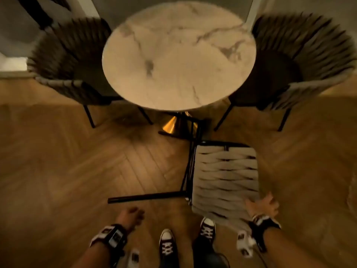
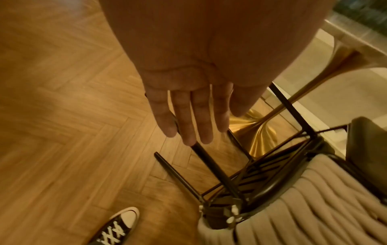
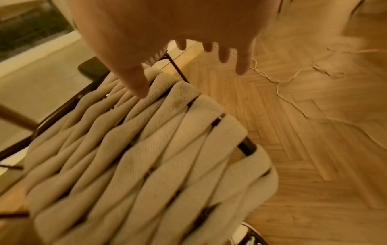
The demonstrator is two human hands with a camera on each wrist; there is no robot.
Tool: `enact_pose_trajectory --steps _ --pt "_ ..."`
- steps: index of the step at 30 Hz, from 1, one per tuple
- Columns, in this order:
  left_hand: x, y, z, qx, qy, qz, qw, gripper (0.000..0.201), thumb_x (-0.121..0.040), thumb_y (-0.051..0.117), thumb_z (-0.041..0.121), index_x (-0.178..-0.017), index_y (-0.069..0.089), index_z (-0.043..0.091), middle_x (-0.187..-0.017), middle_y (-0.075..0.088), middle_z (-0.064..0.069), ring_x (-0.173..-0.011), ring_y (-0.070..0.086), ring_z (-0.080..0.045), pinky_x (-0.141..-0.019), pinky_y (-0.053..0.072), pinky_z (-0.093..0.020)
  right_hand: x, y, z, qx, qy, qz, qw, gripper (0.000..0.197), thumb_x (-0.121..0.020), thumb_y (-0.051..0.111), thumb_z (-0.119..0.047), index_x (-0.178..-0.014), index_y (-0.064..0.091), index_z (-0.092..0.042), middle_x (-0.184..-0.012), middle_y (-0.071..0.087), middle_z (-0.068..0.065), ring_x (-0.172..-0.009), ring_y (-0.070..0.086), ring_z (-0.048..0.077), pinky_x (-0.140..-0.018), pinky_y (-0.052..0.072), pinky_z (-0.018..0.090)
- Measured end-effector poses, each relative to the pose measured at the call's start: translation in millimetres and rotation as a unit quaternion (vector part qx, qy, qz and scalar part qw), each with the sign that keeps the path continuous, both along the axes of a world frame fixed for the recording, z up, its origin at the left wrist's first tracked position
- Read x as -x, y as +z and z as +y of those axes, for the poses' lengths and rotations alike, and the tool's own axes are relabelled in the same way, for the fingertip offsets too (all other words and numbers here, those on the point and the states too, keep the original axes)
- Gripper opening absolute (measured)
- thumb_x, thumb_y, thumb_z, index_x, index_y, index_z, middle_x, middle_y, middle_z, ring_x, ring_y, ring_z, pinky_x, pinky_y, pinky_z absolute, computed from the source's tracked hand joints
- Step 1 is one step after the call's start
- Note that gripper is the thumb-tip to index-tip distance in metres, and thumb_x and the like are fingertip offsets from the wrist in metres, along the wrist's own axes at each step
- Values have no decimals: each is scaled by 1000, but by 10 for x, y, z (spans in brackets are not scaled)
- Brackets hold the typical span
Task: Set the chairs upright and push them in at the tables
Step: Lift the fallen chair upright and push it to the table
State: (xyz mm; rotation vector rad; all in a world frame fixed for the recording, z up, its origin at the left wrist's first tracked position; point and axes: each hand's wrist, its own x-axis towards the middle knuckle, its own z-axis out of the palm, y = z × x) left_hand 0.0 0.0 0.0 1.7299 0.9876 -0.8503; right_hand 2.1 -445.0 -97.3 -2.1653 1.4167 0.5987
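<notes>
A chair with a beige woven back [image 1: 226,176] and black metal legs [image 1: 148,196] lies tipped over on the floor, in front of a round marble table [image 1: 177,55] on a gold pedestal [image 1: 173,122]. My right hand [image 1: 264,206] hovers with spread fingers over the near right corner of the woven back [image 3: 157,149], thumb just above the weave. My left hand [image 1: 133,213] hangs open with straight fingers [image 2: 188,116] above one black leg [image 2: 213,165], holding nothing.
Two dark woven armchairs stand upright at the table, one on the left [image 1: 67,60] and one on the right [image 1: 305,57]. Herringbone wood floor [image 1: 67,171] spreads all around. A thin white cable [image 3: 293,79] trails over the floor to the right. My sneakers [image 1: 168,246] stand close to the fallen chair.
</notes>
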Motion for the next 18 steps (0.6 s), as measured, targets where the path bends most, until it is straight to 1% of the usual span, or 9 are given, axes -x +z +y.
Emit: enact_pose_trajectory --steps 2,3,6,9,10,11,13,16,18 --pt "-243 -140 -206 -10 -8 7 1000 18 -97 52 17 -88 65 9 -78 65 -8 -61 53 -19 -52 32 -23 -331 -131 -139 -41 -35 5 999 129 -61 74 -78 -158 7 -27 -166 16 14 -144 28 46 -116 29 62" --pt "-348 -161 -290 -9 -13 0 1000 17 -97 53 17 -88 65 10 -79 65 -8 -62 53 -18 -52 32 -23 -516 -175 -225 -82 -55 -8 995 134 -55 73 -83 -158 8 -27 -166 20 12 -145 30 45 -117 30 62" --pt "-435 -227 -468 -16 -43 -12 999 14 -96 55 18 -89 66 12 -81 65 -5 -67 55 -17 -52 36 -24 -724 -266 -352 -171 -93 2 981 129 -59 75 -79 -159 20 -19 -165 26 10 -145 33 43 -119 29 59" --pt "-536 -254 -568 -30 -96 -37 994 17 -95 55 23 -84 67 17 -81 68 -4 -74 60 -19 -58 42 -25 -857 -429 -551 -190 -97 9 977 152 -31 76 -91 -157 25 -23 -163 32 6 -144 37 40 -119 30 57" --pt "-560 -243 -598 -34 -113 -46 992 18 -95 55 26 -82 67 21 -82 70 -3 -75 62 -19 -60 43 -26 -882 -531 -634 -199 -104 -5 975 156 -26 77 -91 -157 26 -22 -162 33 6 -144 37 39 -119 30 56" --pt "-557 -249 -614 -35 -122 -50 991 18 -95 55 27 -81 66 23 -84 71 -3 -75 63 -19 -61 43 -26 -891 -558 -642 -206 -90 -9 974 156 -25 78 -90 -156 29 -20 -162 34 6 -144 38 38 -119 30 55" --pt "-541 -193 -676 -23 -113 -53 992 18 -96 54 26 -81 65 23 -84 70 -3 -73 61 -16 -60 43 -27 -918 -203 -408 -210 -57 -37 975 147 -31 81 -87 -153 37 -18 -158 40 7 -142 42 36 -119 32 53" --pt "-534 -86 -763 -9 -102 -57 993 17 -96 54 25 -84 65 19 -85 70 -4 -74 62 -18 -59 44 -27 -891 434 49 -240 -11 -96 966 120 -55 84 -72 -150 41 -13 -154 46 9 -139 44 34 -119 33 50" --pt "-518 8 -795 -4 -105 -61 993 18 -96 53 26 -83 65 21 -84 70 -1 -76 63 -18 -60 44 -27 -816 725 315 -260 30 -125 957 107 -64 85 -62 -147 44 -9 -146 52 5 -133 49 27 -113 37 40"
